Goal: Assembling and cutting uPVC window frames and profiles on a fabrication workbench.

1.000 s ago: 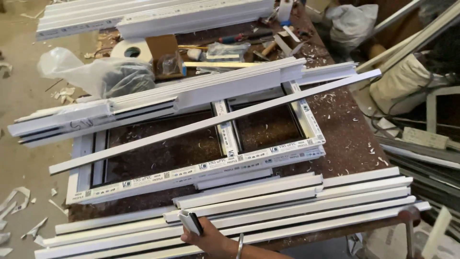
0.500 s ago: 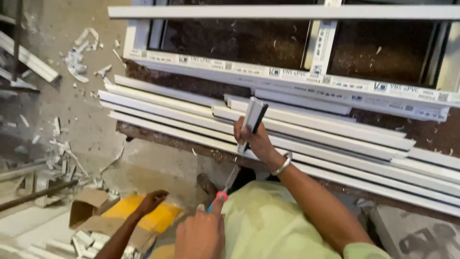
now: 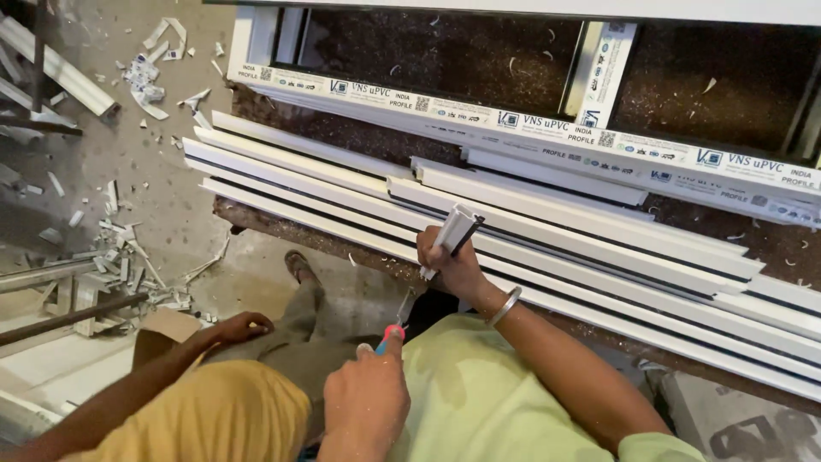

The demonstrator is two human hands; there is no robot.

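My right hand (image 3: 451, 269), with a metal bangle on the wrist, grips a short white profile offcut (image 3: 453, 233) with a black strip. It holds the piece upright at the near edge of the workbench, over the stacked long white profiles (image 3: 342, 192). My left hand (image 3: 366, 402) is lower, in front of my light green shirt, closed around a small tool with a red and blue handle (image 3: 394, 330). The tool's thin metal tip points up toward the offcut's lower end.
A white window frame (image 3: 530, 128) with printed protective film lies on the dark benchtop behind the stacked profiles. A co-worker in a yellow shirt (image 3: 214, 419) crouches at lower left, one hand (image 3: 244, 325) on a knee. White offcuts (image 3: 111, 248) litter the concrete floor at left.
My view has dropped from the whole bench to its near edge. My right hand still holds the offcut. My left hand with the tool and the crouching co-worker have come into view.
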